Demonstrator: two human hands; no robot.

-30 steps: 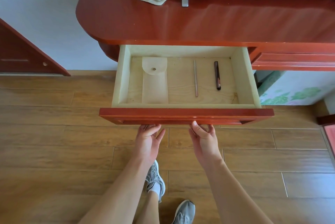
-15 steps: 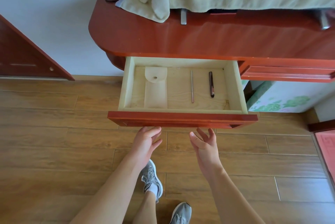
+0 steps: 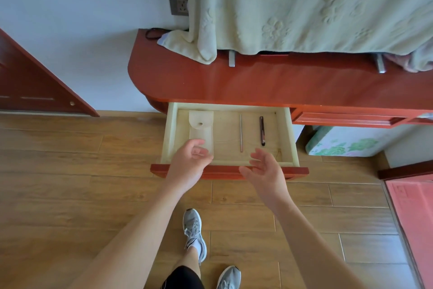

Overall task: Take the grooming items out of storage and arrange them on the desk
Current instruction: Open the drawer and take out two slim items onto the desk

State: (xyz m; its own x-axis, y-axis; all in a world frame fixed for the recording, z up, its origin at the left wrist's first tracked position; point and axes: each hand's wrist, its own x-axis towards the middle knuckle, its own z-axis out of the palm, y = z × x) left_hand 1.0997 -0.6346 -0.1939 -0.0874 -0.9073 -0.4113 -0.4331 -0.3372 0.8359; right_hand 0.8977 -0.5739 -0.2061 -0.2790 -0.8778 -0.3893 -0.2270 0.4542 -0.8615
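Hidden behind the left grip (image 3: 187,167): the near end of the clear pouch (image 3: 201,128), by the left front corner of the drawer (image 3: 169,134). Covered by that and the right grip (image 3: 267,174): stretches of the drawer's front edge. Buried under the pale cloth (image 3: 304,7): the back edge of the surface (image 3: 234,82) and whatever stands on the two metal feet (image 3: 231,58). Cut off at the picture's right edge: the surface's right end. Too small to identify: the thin rod (image 3: 240,133) and the dark stick (image 3: 262,130).

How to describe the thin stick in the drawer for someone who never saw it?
Look into the open drawer of the red desk. The thin stick lies between a flat pouch and a dark pen. It is slimmer and paler than the pen.
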